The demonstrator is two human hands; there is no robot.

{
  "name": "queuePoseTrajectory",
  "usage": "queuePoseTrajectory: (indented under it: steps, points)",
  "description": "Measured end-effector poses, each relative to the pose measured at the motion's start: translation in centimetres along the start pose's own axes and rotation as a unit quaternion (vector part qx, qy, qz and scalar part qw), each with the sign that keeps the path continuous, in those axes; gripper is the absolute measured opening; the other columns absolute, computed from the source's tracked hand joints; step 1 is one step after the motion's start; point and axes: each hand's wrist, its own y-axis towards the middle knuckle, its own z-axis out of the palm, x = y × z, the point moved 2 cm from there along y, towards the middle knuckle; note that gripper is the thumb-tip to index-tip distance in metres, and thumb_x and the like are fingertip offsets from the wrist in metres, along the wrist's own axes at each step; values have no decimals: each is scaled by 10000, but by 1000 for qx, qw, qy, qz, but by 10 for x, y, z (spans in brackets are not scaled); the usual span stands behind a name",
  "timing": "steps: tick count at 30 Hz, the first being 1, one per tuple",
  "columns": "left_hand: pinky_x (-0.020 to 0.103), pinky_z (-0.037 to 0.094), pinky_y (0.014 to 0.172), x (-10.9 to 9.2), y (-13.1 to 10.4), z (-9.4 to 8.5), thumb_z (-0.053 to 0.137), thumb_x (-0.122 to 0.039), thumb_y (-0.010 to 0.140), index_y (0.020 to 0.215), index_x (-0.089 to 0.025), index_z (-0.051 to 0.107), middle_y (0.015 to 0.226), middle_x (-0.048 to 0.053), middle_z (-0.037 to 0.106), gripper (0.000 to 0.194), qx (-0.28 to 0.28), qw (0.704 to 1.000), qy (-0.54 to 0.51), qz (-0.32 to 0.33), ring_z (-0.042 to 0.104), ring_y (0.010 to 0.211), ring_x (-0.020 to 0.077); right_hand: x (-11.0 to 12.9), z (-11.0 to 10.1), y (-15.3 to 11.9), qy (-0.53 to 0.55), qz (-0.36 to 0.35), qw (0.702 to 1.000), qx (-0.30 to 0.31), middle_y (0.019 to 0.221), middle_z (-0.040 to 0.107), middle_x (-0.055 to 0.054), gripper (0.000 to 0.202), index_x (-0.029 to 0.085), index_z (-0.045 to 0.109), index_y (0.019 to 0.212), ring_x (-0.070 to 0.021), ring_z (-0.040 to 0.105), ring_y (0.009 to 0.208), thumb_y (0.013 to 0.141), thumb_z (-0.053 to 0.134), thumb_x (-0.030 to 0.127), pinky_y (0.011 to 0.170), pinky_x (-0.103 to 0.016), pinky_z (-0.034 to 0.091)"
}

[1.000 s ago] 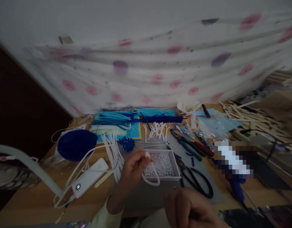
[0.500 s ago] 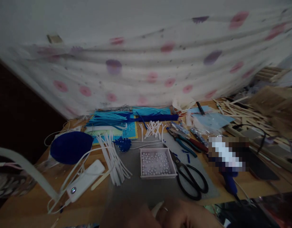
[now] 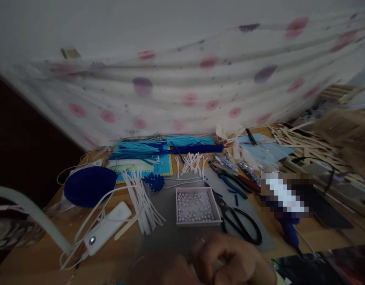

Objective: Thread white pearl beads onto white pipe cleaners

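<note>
Near side of wooden bench point(image 3: 37, 257): blurred left hand point(image 3: 161, 269) close beside curled right hand point(image 3: 230, 257); grips cannot be told. Just beyond, pale rectangular tray point(image 3: 198, 223) holding pearly beads point(image 3: 197, 206); white fuzzy stems point(image 3: 143, 209) left.

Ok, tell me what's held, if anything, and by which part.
It cannot be told: the blurred left hand and the curled right hand, at the bottom edge, hide any hold.

Glossy round beads point(image 3: 197, 206)

No text, label, brand or number is readable anywhere here.
</note>
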Motion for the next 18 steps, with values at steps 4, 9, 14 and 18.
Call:
queuePoseTrajectory:
  steps: [4,9,14,18]
  points:
    - [341,378,362,-7,10,-16,618,-689,846,707,-380,842,548,111,718,406,25,989,-135,58,604,439,245,-7,-17,-5,-51,50,996,-50,666,537,7,556,215,544,615,-140,527,648,891,590,696,659,-285,430]
    - [325,433,363,-20,27,-12,614,-917,646,408,-298,676,468,84,635,666,48,972,-203,106,550,358,192,7,-20,-18,-116,93,980,-132,860,696,-71,458,175,738,866,-190,643,874,989,543,570,821,-316,469]
    - [226,443,493,-34,60,1,775,-575,824,729,-250,844,797,54,702,346,-95,958,-252,99,550,533,104,6,-10,-26,-113,115,914,-373,782,693,-22,370,200,704,857,-153,628,744,963,613,543,703,-253,483]
    - [204,430,578,-31,82,28,773,-450,873,780,-238,864,892,54,653,249,-125,956,-244,101,567,734,137,-11,2,-20,-80,67,860,-499,833,718,-22,311,213,716,890,-150,649,759,897,714,524,691,-230,503]
